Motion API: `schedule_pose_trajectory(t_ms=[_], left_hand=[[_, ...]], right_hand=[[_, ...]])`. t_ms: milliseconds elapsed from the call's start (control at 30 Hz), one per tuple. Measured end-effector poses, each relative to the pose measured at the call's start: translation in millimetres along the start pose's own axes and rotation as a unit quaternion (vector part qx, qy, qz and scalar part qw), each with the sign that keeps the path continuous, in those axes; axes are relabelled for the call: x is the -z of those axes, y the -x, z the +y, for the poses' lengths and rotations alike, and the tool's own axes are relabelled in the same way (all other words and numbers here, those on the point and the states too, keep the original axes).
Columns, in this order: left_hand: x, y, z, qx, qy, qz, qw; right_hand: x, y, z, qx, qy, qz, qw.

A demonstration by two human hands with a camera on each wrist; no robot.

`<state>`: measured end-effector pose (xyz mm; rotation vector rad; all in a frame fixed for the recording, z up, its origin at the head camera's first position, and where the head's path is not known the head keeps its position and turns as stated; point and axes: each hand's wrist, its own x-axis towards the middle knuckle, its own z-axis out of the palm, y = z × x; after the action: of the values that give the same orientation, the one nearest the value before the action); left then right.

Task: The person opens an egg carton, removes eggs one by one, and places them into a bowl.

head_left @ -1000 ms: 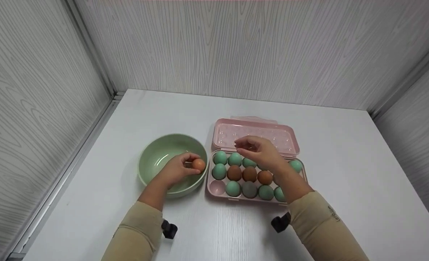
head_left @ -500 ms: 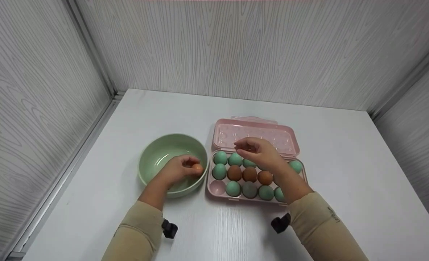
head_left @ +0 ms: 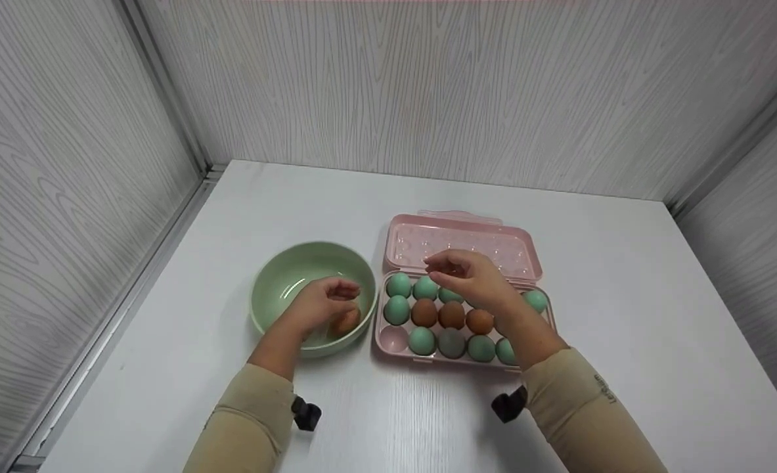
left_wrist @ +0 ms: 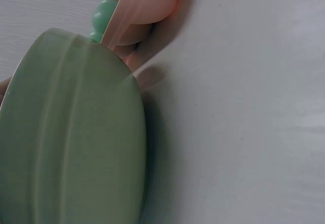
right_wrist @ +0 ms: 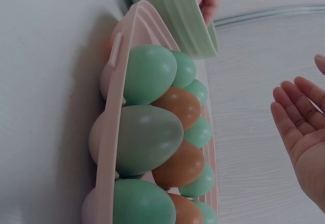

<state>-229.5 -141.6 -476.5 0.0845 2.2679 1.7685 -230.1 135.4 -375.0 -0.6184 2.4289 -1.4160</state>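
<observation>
In the head view my left hand [head_left: 317,306] hangs over the right part of a green bowl [head_left: 271,282], its fingers loosely bent and holding nothing. A brown egg [head_left: 347,322] lies in the bowl just below the fingers. My right hand [head_left: 475,281] hovers above a pink egg box [head_left: 395,340], fingers slightly bent, with no object in them. Mint green, grey-green and brown eggs fill most of the box's cups; the front left cup holds no egg. The right wrist view shows the right fingers [right_wrist: 299,107] apart from the eggs. In the left wrist view, the bowl wall [left_wrist: 96,132] hides most of the hand.
The box's pink lid [head_left: 421,246] lies open behind the eggs. Bowl and box stand side by side on a white table [head_left: 395,414]. Grey wood-grain panels [head_left: 388,85] enclose the back and both sides. Black camera mounts [head_left: 509,403] sit at both wrists.
My left hand has lowered the brown egg into the bowl and let it go; the egg now lies nearer the bowl's front. The right hand has hardly moved.
</observation>
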Motion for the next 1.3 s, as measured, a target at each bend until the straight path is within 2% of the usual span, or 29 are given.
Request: schedule_pose_trajectory(t_ms=[167, 333, 567, 800, 933, 1167, 1300], left_hand=[[-0.4, 0.5, 2.0, -0.002, 0.008, -0.002, 1.0000], [0.5, 0.0, 3.3, -0.007, 0.019, -0.004, 0.9998], [4.8, 1.3, 9.0, -0.025, 0.034, -0.007, 0.9991], [11.5, 5.4, 19.7, -0.030, 0.024, 0.003, 0.9993], [13.3, 8.2, 26.3, -0.034, 0.015, 0.009, 0.9993], [12.5, 8.9, 33.4, -0.073, 0.008, 0.002, 0.9973], [13.0, 9.4, 37.3, -0.079, 0.009, 0.006, 0.9968]], right_hand=[[0.9, -5, 15, -0.006, -0.018, 0.001, 1.000], [1.2, -12, 33, -0.005, -0.013, 0.008, 1.000], [0.8, -14, 37, 0.023, 0.000, 0.007, 1.000], [-0.5, -15, 44, 0.001, 0.007, 0.009, 1.000], [-1.2, -17, 48, 0.004, 0.010, 0.017, 1.000], [-2.6, -19, 54, 0.004, 0.007, 0.028, 1.000], [-3.7, -22, 56, 0.010, 0.011, 0.033, 0.999]])
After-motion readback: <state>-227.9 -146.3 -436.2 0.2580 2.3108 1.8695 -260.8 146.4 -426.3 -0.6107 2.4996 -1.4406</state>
